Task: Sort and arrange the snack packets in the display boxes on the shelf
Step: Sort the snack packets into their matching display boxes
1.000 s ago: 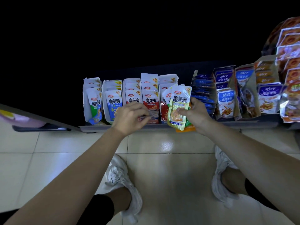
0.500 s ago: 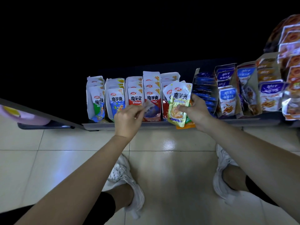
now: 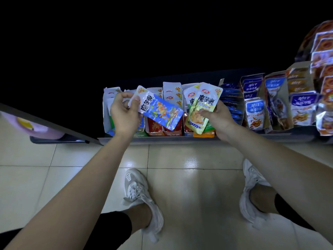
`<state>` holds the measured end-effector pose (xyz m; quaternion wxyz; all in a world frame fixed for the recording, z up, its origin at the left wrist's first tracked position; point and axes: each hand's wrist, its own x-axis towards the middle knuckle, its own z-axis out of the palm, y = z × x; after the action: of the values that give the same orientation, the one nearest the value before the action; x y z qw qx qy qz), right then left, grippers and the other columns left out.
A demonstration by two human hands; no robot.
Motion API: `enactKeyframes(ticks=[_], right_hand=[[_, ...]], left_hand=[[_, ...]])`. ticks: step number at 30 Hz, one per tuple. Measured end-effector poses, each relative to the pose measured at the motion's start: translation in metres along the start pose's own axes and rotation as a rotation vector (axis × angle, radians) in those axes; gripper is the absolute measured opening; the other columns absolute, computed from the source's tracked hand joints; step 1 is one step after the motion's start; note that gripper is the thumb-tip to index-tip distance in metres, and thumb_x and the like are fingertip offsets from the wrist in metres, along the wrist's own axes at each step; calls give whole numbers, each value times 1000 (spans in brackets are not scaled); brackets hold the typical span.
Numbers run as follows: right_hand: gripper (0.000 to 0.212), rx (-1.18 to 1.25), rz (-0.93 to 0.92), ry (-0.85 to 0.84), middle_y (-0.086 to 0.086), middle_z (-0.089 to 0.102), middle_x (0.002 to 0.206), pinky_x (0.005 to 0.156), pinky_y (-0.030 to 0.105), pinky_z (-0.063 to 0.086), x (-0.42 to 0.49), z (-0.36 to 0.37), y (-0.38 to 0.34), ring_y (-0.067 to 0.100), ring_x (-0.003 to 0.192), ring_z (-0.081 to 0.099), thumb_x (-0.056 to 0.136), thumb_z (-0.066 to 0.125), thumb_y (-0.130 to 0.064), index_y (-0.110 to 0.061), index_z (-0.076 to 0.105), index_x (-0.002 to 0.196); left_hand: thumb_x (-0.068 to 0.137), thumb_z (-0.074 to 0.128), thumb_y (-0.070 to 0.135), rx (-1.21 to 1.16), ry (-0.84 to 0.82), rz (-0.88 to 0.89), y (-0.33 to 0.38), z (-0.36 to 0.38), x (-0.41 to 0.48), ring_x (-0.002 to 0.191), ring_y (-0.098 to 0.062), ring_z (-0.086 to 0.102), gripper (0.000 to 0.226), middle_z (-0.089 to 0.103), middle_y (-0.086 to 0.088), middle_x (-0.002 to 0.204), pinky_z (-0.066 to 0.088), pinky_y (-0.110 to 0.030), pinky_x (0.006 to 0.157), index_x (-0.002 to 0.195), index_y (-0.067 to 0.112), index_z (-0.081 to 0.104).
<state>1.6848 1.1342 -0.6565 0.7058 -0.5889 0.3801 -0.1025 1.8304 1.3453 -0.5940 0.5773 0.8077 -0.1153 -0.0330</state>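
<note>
Blue packet: seemed light, slick foil (seam safest); left hand pinched its corner.
Yellow packets: right hand clasped them.

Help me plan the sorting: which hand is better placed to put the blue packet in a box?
Left, I'd say. The left hand pinches the blue packet in front of the boxes; the right hand grips yellow packets.

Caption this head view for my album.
Left hand holds a blue packet, right hand yellow-green packets, before the display boxes.
</note>
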Motion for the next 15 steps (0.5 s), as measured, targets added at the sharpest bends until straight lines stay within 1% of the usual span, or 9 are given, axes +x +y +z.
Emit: enactKeyframes(ticks=[2, 4, 7, 9, 10, 12, 13, 14, 15], right_hand=[[34, 40, 36, -37, 0, 70, 115, 91, 37, 54, -3, 4, -6, 21, 106, 67, 92, 67, -6, -19, 59, 122], [28, 87, 86, -84, 3, 72, 109, 88, 42, 57, -7, 11, -11, 25, 101, 70, 92, 65, -4, -20, 61, 115], [26, 109, 156, -177, 8, 73, 111, 88, 47, 58, -14, 22, -13, 30, 101, 71, 94, 63, -5, -15, 62, 119], [28, 110, 183, -239, 11, 72, 116, 88, 47, 58, -20, 28, -11, 30, 102, 71, 95, 63, -11, -12, 61, 123], [30, 109, 184, -268, 12, 71, 117, 88, 46, 58, -23, 30, -10, 30, 102, 70, 94, 65, -13, -11, 61, 124], [33, 62, 166, -319, 13, 72, 114, 89, 50, 57, -30, 31, -5, 31, 102, 71, 90, 71, -13, -9, 62, 121], [34, 13, 150, -324, 13, 73, 111, 88, 53, 56, -32, 29, -2, 33, 101, 71, 88, 73, -11, -10, 63, 120], [35, -34, 130, -316, 11, 74, 108, 84, 53, 56, -34, 27, 1, 34, 99, 71, 86, 75, -10, -12, 63, 119], [36, -69, 110, -292, 8, 76, 103, 76, 47, 58, -34, 23, 3, 31, 95, 72, 85, 76, -11, -14, 63, 118]], left_hand=[[99, 63, 9, -17, -91, -17, 5, -4, 2, 54, -7, 64, 12, 68, 3, 70, 53, -22, 47, 93, 16, 55], [97, 65, 7, -40, -224, -52, 9, -3, 0, 61, -10, 68, 15, 73, 4, 67, 55, -24, 49, 92, 18, 56], [92, 69, -1, -67, -360, -127, 10, 6, -9, 61, -9, 69, 18, 74, 6, 67, 54, -23, 48, 93, 12, 57], [88, 72, -4, -57, -368, -153, 7, 14, -16, 57, -9, 67, 20, 74, 4, 68, 56, -27, 47, 91, 11, 58], [87, 74, -4, -46, -352, -160, 5, 19, -19, 55, -11, 66, 21, 73, 0, 71, 57, -29, 48, 88, 11, 59], [85, 77, -1, -15, -315, -175, -1, 28, -25, 54, -15, 65, 23, 69, -8, 75, 58, -32, 50, 83, 14, 61], [84, 79, 1, -8, -303, -181, -5, 32, -27, 54, -16, 65, 23, 67, -7, 75, 59, -34, 50, 82, 16, 62], [84, 79, 4, -6, -290, -176, -10, 34, -27, 54, -16, 65, 22, 66, -5, 75, 59, -35, 51, 81, 17, 62], [86, 79, 8, 3, -271, -158, -14, 35, -26, 56, -15, 64, 19, 65, -2, 75, 60, -36, 53, 81, 19, 64]])
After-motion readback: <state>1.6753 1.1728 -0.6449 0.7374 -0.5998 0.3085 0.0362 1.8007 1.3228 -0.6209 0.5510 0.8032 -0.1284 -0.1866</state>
